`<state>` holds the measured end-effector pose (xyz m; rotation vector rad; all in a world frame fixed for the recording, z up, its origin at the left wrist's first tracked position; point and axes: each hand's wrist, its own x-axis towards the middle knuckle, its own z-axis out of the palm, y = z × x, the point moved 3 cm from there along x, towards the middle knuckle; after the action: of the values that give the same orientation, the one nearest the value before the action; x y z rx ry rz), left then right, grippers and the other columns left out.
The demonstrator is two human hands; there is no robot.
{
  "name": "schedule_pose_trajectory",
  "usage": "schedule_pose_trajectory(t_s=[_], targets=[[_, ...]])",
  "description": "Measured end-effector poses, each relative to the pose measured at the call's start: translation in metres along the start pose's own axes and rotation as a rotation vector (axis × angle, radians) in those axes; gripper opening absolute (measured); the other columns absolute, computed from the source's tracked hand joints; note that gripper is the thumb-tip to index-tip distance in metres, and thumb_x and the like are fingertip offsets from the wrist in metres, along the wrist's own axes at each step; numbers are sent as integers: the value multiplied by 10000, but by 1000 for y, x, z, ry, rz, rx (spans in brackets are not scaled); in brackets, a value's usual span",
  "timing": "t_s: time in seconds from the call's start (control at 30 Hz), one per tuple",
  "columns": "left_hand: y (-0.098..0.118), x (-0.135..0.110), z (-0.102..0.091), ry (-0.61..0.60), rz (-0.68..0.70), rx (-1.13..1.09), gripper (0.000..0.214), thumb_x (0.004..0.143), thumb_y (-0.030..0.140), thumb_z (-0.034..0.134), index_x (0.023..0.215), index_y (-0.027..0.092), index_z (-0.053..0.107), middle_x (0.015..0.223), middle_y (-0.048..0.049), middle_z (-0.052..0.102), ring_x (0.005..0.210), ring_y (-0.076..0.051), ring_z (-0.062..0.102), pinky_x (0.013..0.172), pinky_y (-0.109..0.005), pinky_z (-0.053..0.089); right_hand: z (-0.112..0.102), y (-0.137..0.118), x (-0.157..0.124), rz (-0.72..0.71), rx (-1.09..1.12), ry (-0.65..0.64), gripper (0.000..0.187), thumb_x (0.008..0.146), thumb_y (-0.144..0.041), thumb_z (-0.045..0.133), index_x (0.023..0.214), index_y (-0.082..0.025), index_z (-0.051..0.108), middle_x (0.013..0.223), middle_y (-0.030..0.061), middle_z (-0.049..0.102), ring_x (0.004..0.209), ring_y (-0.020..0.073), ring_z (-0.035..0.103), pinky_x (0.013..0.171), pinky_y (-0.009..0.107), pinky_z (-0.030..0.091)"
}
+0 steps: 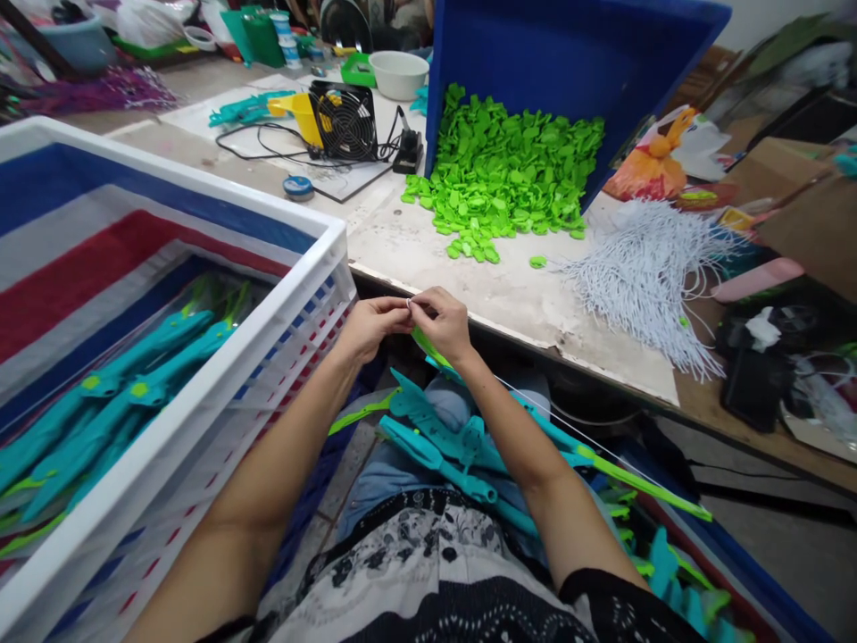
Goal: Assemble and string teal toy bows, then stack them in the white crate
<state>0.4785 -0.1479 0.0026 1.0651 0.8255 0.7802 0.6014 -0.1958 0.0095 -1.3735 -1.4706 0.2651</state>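
Observation:
My left hand [371,326] and my right hand [445,323] meet just below the table edge, fingertips pinched together on a thin white string [576,435] that runs down to the right. Under my right hand a green tip of a teal and green plastic toy bow [428,346] shows. More teal toy bow pieces [442,446] lie across my lap. A heap of small green plastic pieces [509,170] spills from a tipped blue bin [569,54] on the table. A bundle of white strings [643,268] lies to its right.
A white slatted crate [268,330] at my left holds several finished teal bows [120,393]. A small black fan [345,121], a white bowl [400,73] and cables sit further back. Another bin of teal parts [669,572] is at lower right. Cardboard boxes [803,205] stand right.

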Motion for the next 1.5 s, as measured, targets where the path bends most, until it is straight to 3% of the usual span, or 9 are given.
schedule_pose_trajectory(t_s=[0.23,0.53,0.73,0.83,0.93,1.1,1.17,1.37,1.5], targets=[[1,-1,4,119,115,364,198,633,324,727,645,134,673,494,30,541,429,-61,418,410,-187,302,-8,15,-10,151,134,-13,149,800,-255,545,732,-179,654,730,10,643,648,119,582,614,244,457],[-4,-1,7,67,70,349,174,614,286,740,720,149,752,639,-20,679,604,-127,554,563,-218,399,-21,7,-20,-84,-213,-115,200,882,-243,457,811,-178,632,822,66,619,797,168,572,745,286,427],[-13,-4,19,90,237,349,233,636,350,739,743,143,749,688,-24,687,655,-128,567,611,-228,416,-23,20,-14,17,-323,4,156,869,-214,451,778,-175,571,761,33,542,739,155,512,717,286,404],[-22,-3,16,49,280,292,226,672,352,715,783,158,746,760,-29,687,703,-123,576,622,-219,427,-31,11,-26,9,-285,-9,199,916,-268,407,905,-178,584,849,41,571,804,153,538,761,285,423],[-30,-9,3,-47,236,280,220,683,334,702,831,177,746,945,-51,693,813,-149,604,605,-210,444,-59,10,-59,70,-372,-135,309,918,-405,443,1079,-178,578,990,68,609,938,183,565,841,306,433],[-43,-31,-30,-29,83,104,352,647,290,718,987,201,718,1114,-73,675,954,-203,633,711,-261,525,-116,58,-144,409,-667,-729,701,777,-603,577,1328,-183,471,1253,135,561,1076,299,563,867,379,450],[-50,-38,-38,3,44,26,353,626,269,726,972,198,715,1116,-74,677,957,-209,645,776,-307,538,-129,74,-170,485,-761,-858,721,791,-586,565,1375,-186,429,1283,153,544,1133,337,531,901,423,431],[-65,-55,-50,60,10,-83,216,642,239,702,852,187,699,909,-57,720,993,-225,651,875,-390,519,-128,68,-182,511,-832,-825,530,818,-300,541,1337,-217,480,1231,120,589,1080,293,577,852,344,444],[-53,-71,-31,33,71,272,238,717,326,663,901,178,690,883,-62,714,892,-219,668,835,-378,528,-152,53,-163,504,-755,-828,480,836,-254,496,1316,-236,490,1140,73,656,994,246,622,785,287,441]])
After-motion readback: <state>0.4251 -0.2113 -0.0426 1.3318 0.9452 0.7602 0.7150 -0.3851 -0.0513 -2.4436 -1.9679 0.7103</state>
